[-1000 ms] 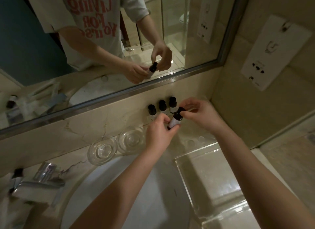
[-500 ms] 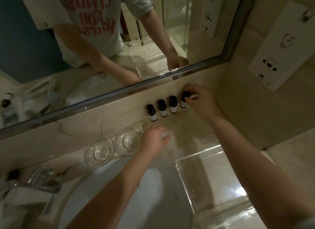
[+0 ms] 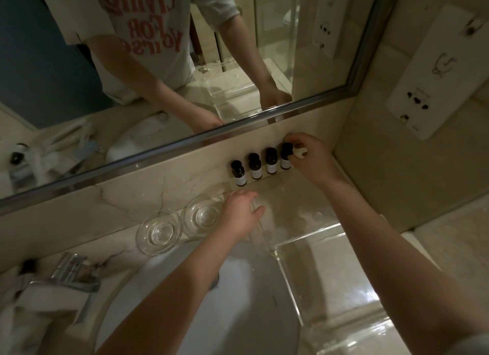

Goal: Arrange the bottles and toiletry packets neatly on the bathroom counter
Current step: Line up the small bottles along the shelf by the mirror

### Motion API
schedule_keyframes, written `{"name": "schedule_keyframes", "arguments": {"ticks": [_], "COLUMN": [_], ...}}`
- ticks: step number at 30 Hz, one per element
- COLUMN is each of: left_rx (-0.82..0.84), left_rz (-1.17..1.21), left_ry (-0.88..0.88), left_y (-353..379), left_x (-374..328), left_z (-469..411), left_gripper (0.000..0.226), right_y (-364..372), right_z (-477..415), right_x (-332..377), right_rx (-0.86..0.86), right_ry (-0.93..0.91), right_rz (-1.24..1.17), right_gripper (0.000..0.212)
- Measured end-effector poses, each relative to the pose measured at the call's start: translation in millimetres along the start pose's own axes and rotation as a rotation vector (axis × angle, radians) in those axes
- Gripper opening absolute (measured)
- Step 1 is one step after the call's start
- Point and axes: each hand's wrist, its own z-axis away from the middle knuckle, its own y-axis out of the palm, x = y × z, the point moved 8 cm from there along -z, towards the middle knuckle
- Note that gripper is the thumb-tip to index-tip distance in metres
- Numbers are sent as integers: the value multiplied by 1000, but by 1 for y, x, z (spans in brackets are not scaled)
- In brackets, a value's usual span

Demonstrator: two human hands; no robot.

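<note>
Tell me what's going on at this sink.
A person is lining up small dark-capped toiletry bottles along the marble backsplash under the mirror. Three bottles stand upright in a row, and the right hand pinches a fourth bottle at the row's right end. The left hand rests with relaxed fingers on the counter, beside two round glass dishes and at the edge of a clear tray.
</note>
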Motion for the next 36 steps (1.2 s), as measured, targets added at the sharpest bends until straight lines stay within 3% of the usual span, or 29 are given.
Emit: {"name": "schedule_keyframes", "arguments": {"ticks": [4,8,16,28,36], "left_rx": [-37,-60,-123,-62,-194], "left_rz": [-19,-68,-118,-31,15], "left_ry": [13,57,12,-469,-898], "left_y": [-17,-37,-87,-110,-138], "left_x": [1,5,62,267,401], "left_z": [11,34,136,367,500], "left_gripper": [44,44,39,43,44], "right_y": [-9,-6,63,264,386], "right_z": [25,77,176,319,388], "right_x": [6,33,111,230,306], "right_rx": [-67,-119,118,618,933], "right_ry": [43,-50,-128,-294,-436], "right_rz": [87,170,165,169,230], "right_gripper": [44,41,31,32,36]}}
